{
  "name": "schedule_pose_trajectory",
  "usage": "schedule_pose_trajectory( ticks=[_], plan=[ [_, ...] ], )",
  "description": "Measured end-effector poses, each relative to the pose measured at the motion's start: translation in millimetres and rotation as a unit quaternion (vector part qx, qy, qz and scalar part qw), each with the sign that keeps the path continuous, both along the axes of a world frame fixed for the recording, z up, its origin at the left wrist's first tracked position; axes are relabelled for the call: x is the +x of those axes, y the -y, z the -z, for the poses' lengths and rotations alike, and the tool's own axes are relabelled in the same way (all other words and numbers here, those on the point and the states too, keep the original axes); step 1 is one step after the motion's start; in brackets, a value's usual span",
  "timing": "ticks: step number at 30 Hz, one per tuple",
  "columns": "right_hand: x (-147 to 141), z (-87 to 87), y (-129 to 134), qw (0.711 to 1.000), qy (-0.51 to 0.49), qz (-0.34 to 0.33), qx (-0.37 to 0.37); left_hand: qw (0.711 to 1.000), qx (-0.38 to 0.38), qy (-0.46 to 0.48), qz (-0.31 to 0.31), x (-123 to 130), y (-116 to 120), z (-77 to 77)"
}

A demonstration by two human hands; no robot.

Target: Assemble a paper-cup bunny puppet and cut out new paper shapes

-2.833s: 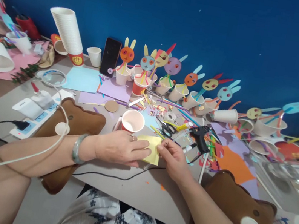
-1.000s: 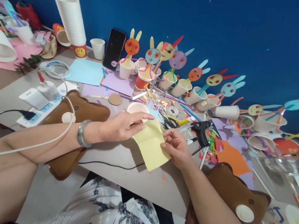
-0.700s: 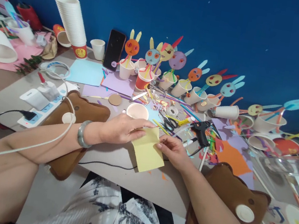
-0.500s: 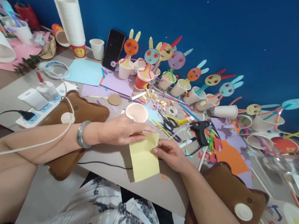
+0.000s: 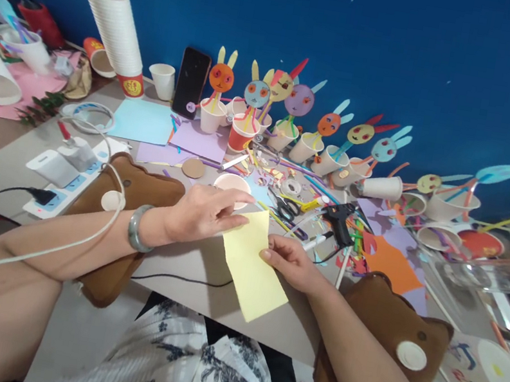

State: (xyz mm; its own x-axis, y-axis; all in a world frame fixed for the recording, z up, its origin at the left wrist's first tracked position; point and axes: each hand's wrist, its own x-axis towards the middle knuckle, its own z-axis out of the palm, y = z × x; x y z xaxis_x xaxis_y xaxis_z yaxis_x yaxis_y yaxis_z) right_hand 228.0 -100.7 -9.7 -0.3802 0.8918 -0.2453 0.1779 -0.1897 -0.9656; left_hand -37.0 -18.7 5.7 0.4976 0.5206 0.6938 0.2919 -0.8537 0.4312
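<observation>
A pale yellow sheet of paper [image 5: 252, 267] slants over the table's front edge, its lower end pointing toward me. My right hand [image 5: 292, 262] pinches its right edge, thumb on top. At the upper left corner, the thumb of my left hand [image 5: 202, 213] rests on the paper with the index finger stretched out above it; the other fingers of that hand are partly hidden. Just behind my left hand stands a white paper cup [image 5: 233, 183], partly covered by the fingers. A brown cardboard disc [image 5: 193, 168] lies to its left.
Rabbit-faced cup figures [image 5: 256, 95] line the blue wall. Scissors [image 5: 286, 209], a black glue gun [image 5: 340, 221] and paper scraps lie behind my right hand. A power strip [image 5: 56, 193] with cables is at left, beside a brown cushion [image 5: 133, 187]. Another brown cushion [image 5: 383, 330] lies at right.
The yellow paper has opened out flatter and longer, its lower end swinging right. My left index finger has lifted away from the thumb. My right hand stays at the paper's right edge.
</observation>
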Motion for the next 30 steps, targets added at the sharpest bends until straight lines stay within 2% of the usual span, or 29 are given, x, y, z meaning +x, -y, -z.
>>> schedule_pose_trajectory(
  ticks=[1,3,6,9,14,19,22,26,30],
  plan=[
    [1,2.8,0,0.999,0.003,0.029,0.021,1.0,-0.008,0.022,-0.008,0,-1,-1.4],
    [2,9.0,-3,0.989,-0.009,0.128,0.075,0.997,-0.022,0.066,-0.034,-1,-5,-3.5],
    [4,16.3,-11,0.944,-0.064,0.296,0.128,0.989,-0.051,0.108,-0.084,-3,-15,-2.5],
    [6,20.7,-18,0.915,-0.091,0.362,0.153,0.982,-0.097,0.114,-0.114,-3,-25,4.3],
    [11,23.8,-21,0.924,0.04,0.345,0.159,0.976,-0.168,0.104,-0.086,-1,-30,13.0],
    [5,17.6,-19,0.936,0.128,0.279,0.169,0.97,-0.238,0.021,-0.053,2,-26,5.5],
    [2,17.4,-18,0.926,0.187,0.262,0.198,0.962,-0.272,-0.024,-0.03,2,-25,0.2],
    [3,23.5,-18,0.905,0.264,0.252,0.219,0.958,-0.278,-0.068,-0.017,1,-25,0.5],
    [5,28.6,-19,0.898,0.31,0.217,0.224,0.965,-0.254,-0.048,-0.031,1,-26,6.7]
  ],
)
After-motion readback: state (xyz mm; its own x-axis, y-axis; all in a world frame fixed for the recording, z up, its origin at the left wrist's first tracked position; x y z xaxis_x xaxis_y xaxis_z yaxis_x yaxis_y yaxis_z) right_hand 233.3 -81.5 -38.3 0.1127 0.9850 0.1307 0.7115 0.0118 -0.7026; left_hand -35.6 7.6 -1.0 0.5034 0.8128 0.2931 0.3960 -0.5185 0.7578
